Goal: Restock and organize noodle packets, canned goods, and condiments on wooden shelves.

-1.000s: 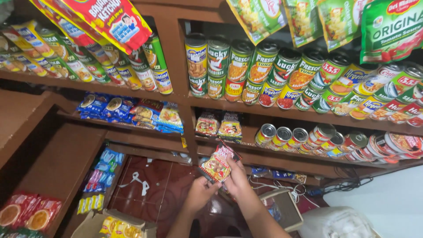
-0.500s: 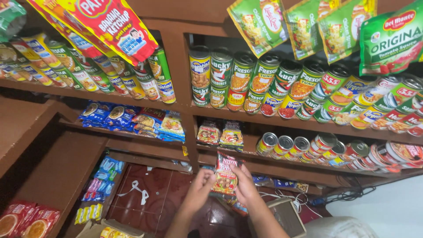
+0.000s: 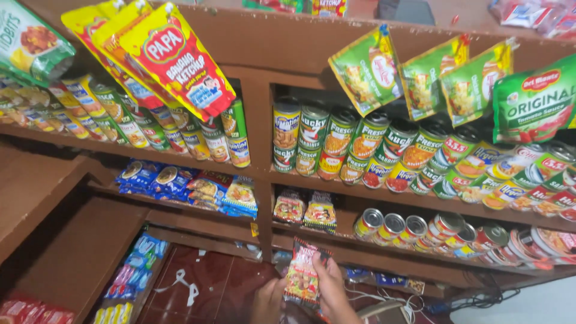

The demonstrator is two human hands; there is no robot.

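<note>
While both hands gripped a flat, glossy noodle packet (image 3: 303, 277) low in the head view, it had not yet reached a shelf; two like packets (image 3: 305, 210) stood on the wooden shelf (image 3: 336, 245) just above. The left hand (image 3: 268, 300) closed on its lower edge, the right hand (image 3: 332, 287) wrapped its side. Round metal cans (image 3: 336, 144) and soft hanging pouches (image 3: 174, 57) filled the rows.

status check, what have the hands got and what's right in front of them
Right hand grips a red noodle packet. Left hand low beside it, grip unclear. Two similar packets on the shelf directly ahead.
</note>
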